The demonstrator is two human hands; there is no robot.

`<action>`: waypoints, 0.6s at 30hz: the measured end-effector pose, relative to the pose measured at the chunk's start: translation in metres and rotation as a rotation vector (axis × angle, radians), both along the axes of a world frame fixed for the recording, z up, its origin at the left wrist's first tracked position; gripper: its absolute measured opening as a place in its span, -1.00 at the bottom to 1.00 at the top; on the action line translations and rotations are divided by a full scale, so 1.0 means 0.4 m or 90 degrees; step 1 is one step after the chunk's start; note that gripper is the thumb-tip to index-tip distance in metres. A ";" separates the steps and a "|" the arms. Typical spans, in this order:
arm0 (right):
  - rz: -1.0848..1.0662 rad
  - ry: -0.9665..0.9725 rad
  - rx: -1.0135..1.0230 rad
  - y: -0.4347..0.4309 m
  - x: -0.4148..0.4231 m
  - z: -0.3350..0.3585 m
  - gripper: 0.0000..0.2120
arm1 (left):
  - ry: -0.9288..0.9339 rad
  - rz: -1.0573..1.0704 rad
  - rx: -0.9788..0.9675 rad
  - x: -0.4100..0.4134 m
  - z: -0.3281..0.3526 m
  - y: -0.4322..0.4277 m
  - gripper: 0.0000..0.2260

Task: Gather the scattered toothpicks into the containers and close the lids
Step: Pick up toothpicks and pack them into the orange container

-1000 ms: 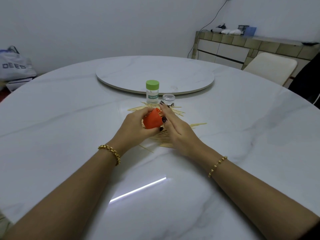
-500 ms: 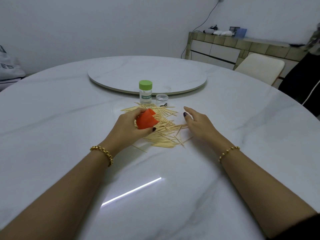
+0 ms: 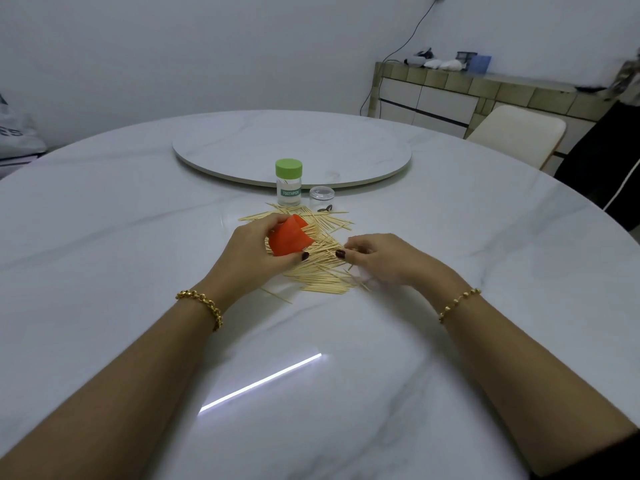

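Observation:
A heap of wooden toothpicks (image 3: pixel 320 268) lies scattered on the white marble table (image 3: pixel 138 244). My left hand (image 3: pixel 252 251) grips an orange container (image 3: pixel 289 239), tilted over the left side of the heap. My right hand (image 3: pixel 377 258) rests at the heap's right edge with its fingers curled, pinching a few toothpicks. Behind the heap stands a clear toothpick jar with a green lid (image 3: pixel 289 181), lid on. Beside it on the right sits a small clear jar (image 3: pixel 321 199).
A large round turntable (image 3: pixel 242 147) takes up the table's middle behind the jars. A cream chair (image 3: pixel 516 133) and a tiled sideboard (image 3: pixel 467 88) stand at the back right. A bag (image 3: pixel 14 133) sits at the far left.
My right hand left the orange container, swung out to the right of the heap, then curled its fingers onto toothpicks. My left hand kept hold of the container.

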State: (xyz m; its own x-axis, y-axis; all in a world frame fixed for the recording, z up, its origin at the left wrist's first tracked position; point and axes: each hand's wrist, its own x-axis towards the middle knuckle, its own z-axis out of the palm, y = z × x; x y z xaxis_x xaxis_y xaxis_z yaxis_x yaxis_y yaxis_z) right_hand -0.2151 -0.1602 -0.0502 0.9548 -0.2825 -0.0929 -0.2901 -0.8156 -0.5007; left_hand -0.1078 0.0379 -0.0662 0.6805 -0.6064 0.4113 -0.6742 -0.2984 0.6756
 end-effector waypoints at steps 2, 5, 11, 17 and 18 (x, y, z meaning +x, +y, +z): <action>-0.003 0.028 -0.022 -0.009 -0.014 0.026 -0.56 | 0.003 -0.001 0.001 0.000 -0.001 0.000 -0.51; 0.006 0.051 -0.071 -0.006 -0.033 0.040 -0.37 | 0.002 -0.001 0.004 -0.003 0.001 0.001 -0.51; -0.002 -0.016 -0.153 0.011 -0.018 0.011 -0.44 | 0.004 0.002 0.004 -0.004 0.002 0.003 -0.53; -0.038 -0.188 -0.168 0.013 0.009 -0.047 -0.79 | 0.006 0.005 0.008 -0.005 0.004 0.003 -0.51; -0.042 -0.208 -0.169 0.013 0.012 -0.053 -0.82 | 0.007 0.005 0.008 -0.005 0.004 0.003 -0.51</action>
